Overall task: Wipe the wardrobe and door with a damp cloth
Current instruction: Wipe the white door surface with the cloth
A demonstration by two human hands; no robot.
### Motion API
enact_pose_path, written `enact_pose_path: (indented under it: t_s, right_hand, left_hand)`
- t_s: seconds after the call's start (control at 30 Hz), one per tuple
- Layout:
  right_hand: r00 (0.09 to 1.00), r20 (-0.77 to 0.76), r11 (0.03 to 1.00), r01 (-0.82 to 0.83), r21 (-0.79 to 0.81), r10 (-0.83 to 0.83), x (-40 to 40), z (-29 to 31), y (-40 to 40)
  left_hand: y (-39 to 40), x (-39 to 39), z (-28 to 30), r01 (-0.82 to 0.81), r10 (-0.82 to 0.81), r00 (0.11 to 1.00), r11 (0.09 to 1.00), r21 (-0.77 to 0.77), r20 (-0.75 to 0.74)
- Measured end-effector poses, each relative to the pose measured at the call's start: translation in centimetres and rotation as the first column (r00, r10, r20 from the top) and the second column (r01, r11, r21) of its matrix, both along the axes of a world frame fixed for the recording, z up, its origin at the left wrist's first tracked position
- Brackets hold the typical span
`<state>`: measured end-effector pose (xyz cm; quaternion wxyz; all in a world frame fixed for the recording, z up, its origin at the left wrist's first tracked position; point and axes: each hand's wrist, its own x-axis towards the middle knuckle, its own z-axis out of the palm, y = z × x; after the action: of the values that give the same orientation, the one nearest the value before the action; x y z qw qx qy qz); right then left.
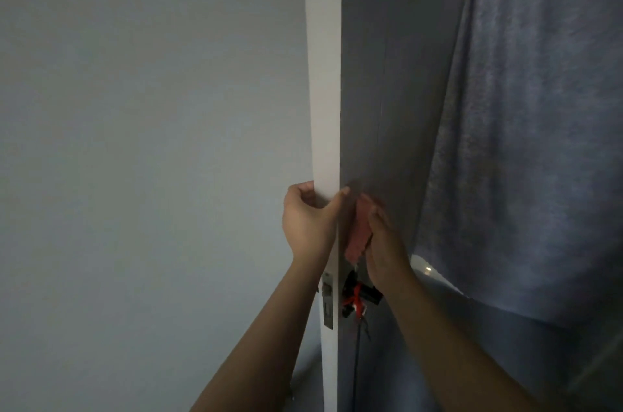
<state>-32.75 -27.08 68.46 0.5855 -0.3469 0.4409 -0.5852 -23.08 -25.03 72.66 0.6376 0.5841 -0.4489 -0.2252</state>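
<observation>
The left hand (308, 221) grips the door (325, 91) by its edge, fingers curled round it, while the right hand (384, 239) presses the pink cloth (359, 231) flat against the door's far face, just above the handle (360, 297). If the left grip loosens, the pressing could swing the door away, and a downward stroke might snag the cloth on the handle.

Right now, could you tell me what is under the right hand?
A pink cloth, pressed by the right hand against the door. The door face beneath the cloth is covered.
</observation>
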Motion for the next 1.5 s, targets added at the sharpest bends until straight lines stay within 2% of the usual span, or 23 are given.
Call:
enact_pose_path:
  t_s: [0.1,0.17,0.3,0.43,0.63,0.73,0.83,0.87,1.07,1.17,1.33,1.4,1.5]
  right_hand:
    - [0.997,-0.083,1.000,0.006,0.017,-0.004,-4.2,-0.3,2.1]
    - [0.990,-0.124,0.997,0.073,0.006,-0.072,-7.6,0.4,4.4]
    - [0.977,-0.067,0.979,0.200,-0.043,-0.202,-13.7,0.7,7.4]
    - [0.934,-0.104,0.937,0.330,-0.115,-0.341,-19.7,0.6,9.3]
    - [0.752,-0.191,0.775,0.599,-0.199,-0.631,-26.2,1.0,10.9]
    - [0.660,-0.128,0.672,0.731,-0.121,-0.740,-28.8,0.7,11.0]
    - [0.570,-0.006,0.558,0.805,0.200,-0.821,-31.6,0.0,9.6]
    - [0.544,0.007,0.528,0.811,0.251,-0.839,-32.5,-0.2,9.3]
    - [0.388,0.005,0.385,0.914,0.128,-0.922,-38.2,-2.6,6.6]
    - [0.443,-0.010,0.441,0.894,0.075,-0.896,-41.6,-2.6,5.2]
    - [0.389,-0.029,0.386,0.920,0.064,-0.921,-48.6,-3.1,2.1]
    - [0.436,-0.050,0.436,0.900,0.015,-0.899,-51.4,-3.8,0.8]
    - [0.460,-0.003,0.460,0.887,0.022,-0.888,-55.5,-3.8,-0.6]
  left_hand:
    - [2.4,-4.5,0.1,0.047,-0.048,0.997,0.999,0.018,0.061]
    - [3.8,-7.7,0.0,0.111,-0.112,0.990,0.994,0.017,0.082]
    - [5.4,-12.7,-0.9,0.335,-0.336,0.942,0.942,-0.027,-0.029]
    - [5.5,-17.3,-1.6,0.573,-0.573,0.819,0.817,-0.057,0.027]
    - [3.2,-23.9,-4.0,0.803,-0.801,0.584,0.594,0.056,0.130]
    - [1.6,-26.7,-6.0,0.856,-0.860,0.471,0.499,0.133,0.194]
    - [0.3,-29.5,-7.8,0.861,-0.891,0.407,0.448,0.241,0.202]
    - [0.0,-30.4,-8.4,0.860,-0.901,0.387,0.430,0.275,0.197]
    - [-2.9,-35.4,-11.6,0.838,-0.951,0.246,0.306,0.452,0.188]
    - [-5.3,-38.4,-12.4,0.819,-0.965,0.222,0.261,0.511,0.137]
    - [-8.4,-43.8,-14.1,0.823,-0.963,0.264,0.256,0.507,0.058]
    - [-9.2,-46.1,-14.3,0.839,-0.965,0.260,0.237,0.490,0.022]
    - [-10.6,-49.8,-13.9,0.841,-0.966,0.258,0.226,0.491,0.002]
